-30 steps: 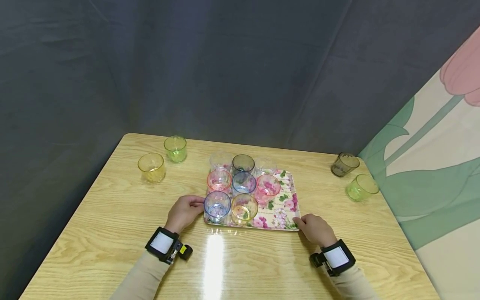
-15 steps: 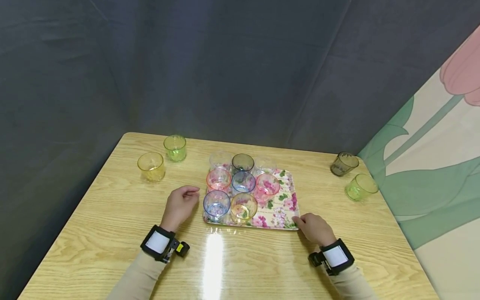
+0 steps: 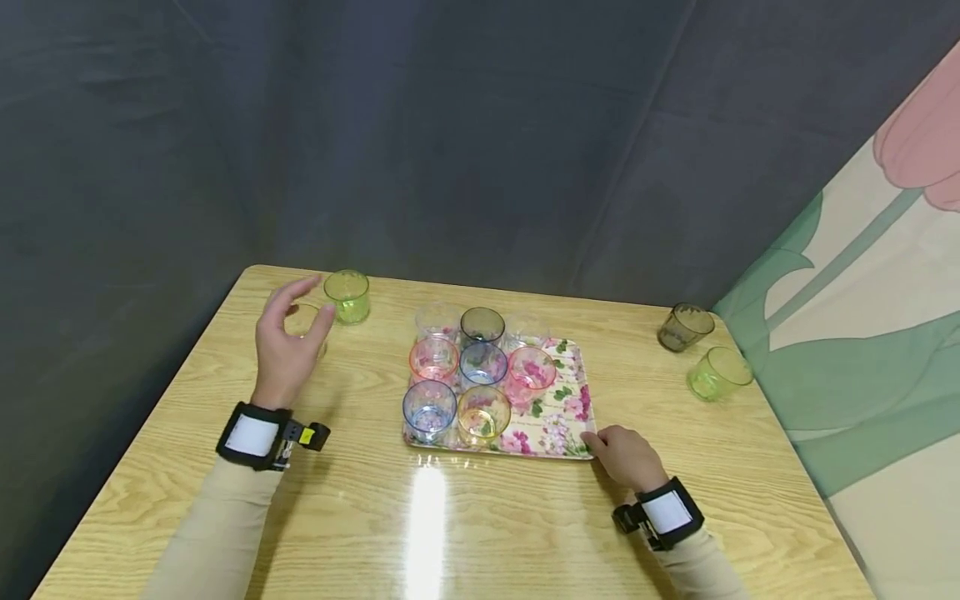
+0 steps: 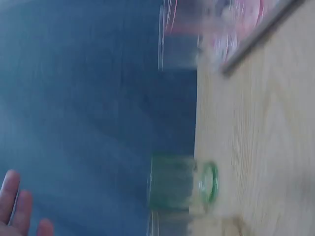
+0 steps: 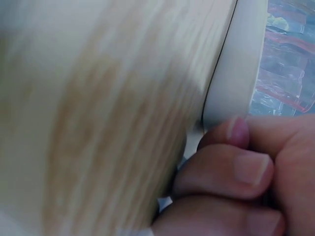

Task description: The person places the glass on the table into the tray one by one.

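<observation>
My left hand [image 3: 285,350] hovers by the yellow glass [image 3: 302,320] at the table's left, thumb and fingers spread apart. The hand partly hides this glass, and contact cannot be told. Just beyond stands a green glass [image 3: 348,298], blurred in the left wrist view [image 4: 172,182]. At the near right corner of a floral tray [image 3: 566,400], my right hand [image 3: 626,458] grips the rim. Curled fingers [image 5: 221,169] lie at the tray edge in the right wrist view. Several glasses stand on the tray, among them a blue glass [image 3: 430,412] and an amber one [image 3: 483,415].
Toward the far right of the wooden table [image 3: 360,517] are a tilted grey glass [image 3: 684,327] and a tilted green glass [image 3: 718,375]. A dark curtain [image 3: 450,150] hangs behind the table, and a flower-patterned cloth [image 3: 862,333] hangs at the right.
My left hand has let go of the tray's left side and moved left and away from me to the yellow glass, its fingers spreading. My right hand stays at the tray corner.
</observation>
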`<state>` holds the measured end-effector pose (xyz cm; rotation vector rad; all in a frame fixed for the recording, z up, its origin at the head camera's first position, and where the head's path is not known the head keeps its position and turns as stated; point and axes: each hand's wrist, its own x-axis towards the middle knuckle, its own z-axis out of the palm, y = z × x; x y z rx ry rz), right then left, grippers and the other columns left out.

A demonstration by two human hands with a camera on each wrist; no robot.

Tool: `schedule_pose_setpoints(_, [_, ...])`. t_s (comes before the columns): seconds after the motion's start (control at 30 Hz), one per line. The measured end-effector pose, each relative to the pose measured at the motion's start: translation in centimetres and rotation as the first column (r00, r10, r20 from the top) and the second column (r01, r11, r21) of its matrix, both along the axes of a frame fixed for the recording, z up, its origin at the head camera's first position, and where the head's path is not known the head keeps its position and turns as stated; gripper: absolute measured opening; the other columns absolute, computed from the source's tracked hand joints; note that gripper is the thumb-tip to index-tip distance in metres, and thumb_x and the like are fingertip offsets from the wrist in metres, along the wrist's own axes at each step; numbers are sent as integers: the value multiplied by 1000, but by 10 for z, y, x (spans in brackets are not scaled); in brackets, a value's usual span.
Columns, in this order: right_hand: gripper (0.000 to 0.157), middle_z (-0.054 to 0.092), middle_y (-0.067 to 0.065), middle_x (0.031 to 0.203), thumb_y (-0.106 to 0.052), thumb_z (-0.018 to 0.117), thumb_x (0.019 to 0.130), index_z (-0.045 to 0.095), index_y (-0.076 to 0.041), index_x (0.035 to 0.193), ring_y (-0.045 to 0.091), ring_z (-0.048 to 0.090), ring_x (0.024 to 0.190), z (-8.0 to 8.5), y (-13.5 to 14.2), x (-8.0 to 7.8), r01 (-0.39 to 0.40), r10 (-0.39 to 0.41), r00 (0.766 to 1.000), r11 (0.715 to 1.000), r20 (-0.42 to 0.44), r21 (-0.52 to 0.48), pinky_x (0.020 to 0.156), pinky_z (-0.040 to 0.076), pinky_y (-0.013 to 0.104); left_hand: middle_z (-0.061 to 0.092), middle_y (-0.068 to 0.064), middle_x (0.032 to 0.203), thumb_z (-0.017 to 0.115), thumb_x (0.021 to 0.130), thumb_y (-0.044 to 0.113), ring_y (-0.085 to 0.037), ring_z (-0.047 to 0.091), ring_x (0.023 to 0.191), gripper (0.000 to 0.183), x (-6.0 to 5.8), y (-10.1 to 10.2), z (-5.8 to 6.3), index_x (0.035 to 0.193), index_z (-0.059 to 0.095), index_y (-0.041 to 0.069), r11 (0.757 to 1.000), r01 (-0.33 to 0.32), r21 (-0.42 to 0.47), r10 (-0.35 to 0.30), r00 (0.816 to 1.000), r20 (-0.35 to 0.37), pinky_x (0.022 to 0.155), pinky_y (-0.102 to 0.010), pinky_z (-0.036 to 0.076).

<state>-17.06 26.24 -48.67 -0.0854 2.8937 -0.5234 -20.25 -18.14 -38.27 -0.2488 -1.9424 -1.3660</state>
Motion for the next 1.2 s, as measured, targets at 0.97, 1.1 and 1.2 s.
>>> schedule_pose_setpoints(0.97, [49,30,-5,45,-35,49,94,40,-14,50,11,29,40,-3,-3,2,-2,2,999,1000,-41,-7,43,23,25,-3,-12,156,74,73,36,-28,-2,139,122,-52,-59,-101,141,-27,33,986,-22,167,-81,810,581,111,-53,14])
schedule_pose_setpoints(1.1, [49,30,-5,45,-34,48,94,40,-14,50,11,29,40,-2,-2,2,0,-1,999,1000,-40,-15,43,23,25,20,-16,152,72,76,34,-30,18,136,106,-53,-59,-108,149,-2,15,986,-52,158,-51,812,582,109,-48,25])
schedule_pose_setpoints(1.2, [49,30,-4,45,-34,48,93,41,-13,50,11,29,40,-2,-2,2,3,-3,999,1000,-43,-14,43,23,26,34,-15,144,74,75,31,-29,32,128,94,-55,-57,-112,146,17,7,983,-67,169,-41,824,565,105,-44,31])
